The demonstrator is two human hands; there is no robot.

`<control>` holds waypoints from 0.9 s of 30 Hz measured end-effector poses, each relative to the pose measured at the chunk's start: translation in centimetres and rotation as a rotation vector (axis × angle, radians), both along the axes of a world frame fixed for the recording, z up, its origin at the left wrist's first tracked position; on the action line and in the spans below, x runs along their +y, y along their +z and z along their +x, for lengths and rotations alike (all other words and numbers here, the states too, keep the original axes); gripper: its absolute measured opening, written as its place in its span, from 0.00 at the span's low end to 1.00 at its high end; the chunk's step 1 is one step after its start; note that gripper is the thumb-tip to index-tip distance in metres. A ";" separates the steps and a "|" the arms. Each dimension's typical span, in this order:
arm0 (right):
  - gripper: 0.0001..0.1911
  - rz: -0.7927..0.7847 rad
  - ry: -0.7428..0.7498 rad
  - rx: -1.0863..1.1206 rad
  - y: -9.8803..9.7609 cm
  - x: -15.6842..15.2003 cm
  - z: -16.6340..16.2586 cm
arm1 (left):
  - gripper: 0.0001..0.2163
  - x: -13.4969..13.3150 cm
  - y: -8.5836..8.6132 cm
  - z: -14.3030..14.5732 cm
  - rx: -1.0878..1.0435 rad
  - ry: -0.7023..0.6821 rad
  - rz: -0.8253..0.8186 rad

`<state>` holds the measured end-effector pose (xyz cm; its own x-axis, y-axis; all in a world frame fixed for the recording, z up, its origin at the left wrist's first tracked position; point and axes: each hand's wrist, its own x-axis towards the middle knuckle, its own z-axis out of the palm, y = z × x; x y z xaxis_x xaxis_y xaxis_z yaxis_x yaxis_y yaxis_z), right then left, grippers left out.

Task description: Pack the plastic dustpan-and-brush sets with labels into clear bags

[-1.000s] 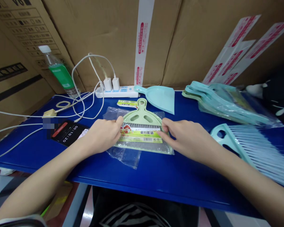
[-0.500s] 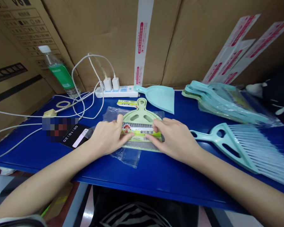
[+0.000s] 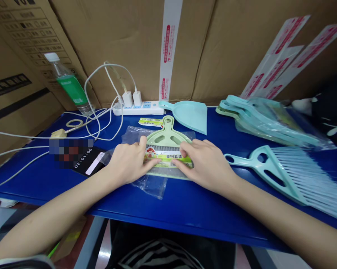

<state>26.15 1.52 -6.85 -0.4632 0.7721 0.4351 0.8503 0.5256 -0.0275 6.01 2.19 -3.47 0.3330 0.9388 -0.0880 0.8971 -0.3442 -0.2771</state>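
Note:
A light green hand brush (image 3: 168,140) with grey bristles lies on what looks like a matching dustpan, handle pointing away from me. Across the bristles runs a yellow-green and white label band (image 3: 168,156) with a red mushroom picture. My left hand (image 3: 127,161) is closed at the left edge of this set, its thumb resting on the label. At the right edge my right hand (image 3: 209,164) is closed too, thumb on the label and index finger bent. Clear plastic wrapping (image 3: 153,186) spreads beneath the set. The fingers under the edges are hidden.
A blue dustpan (image 3: 190,115) and a power strip (image 3: 146,108) lie at the back. On the right are a blue brush (image 3: 280,175) and several wrapped sets (image 3: 266,116). Cables, a phone (image 3: 91,160) and a bottle (image 3: 73,89) stand left, before cardboard boxes (image 3: 123,37).
My left thumb has shifted very slightly to the right on the label. Both hands otherwise stay in place, and the set lies where it was.

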 end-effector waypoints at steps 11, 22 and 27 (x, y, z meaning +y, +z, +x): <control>0.12 -0.114 -0.053 0.043 0.5 0.0 -0.6 | 0.20 0.5 0.6 -0.5 -0.038 -0.039 0.011; 0.05 -0.256 0.101 0.102 1.0 0.4 0.9 | 0.16 0.5 1.1 -1.1 -0.022 -0.090 -0.093; 0.08 -0.116 0.307 0.070 0.9 0.4 1.1 | 0.14 0.4 1.1 -1.3 0.008 -0.088 -0.098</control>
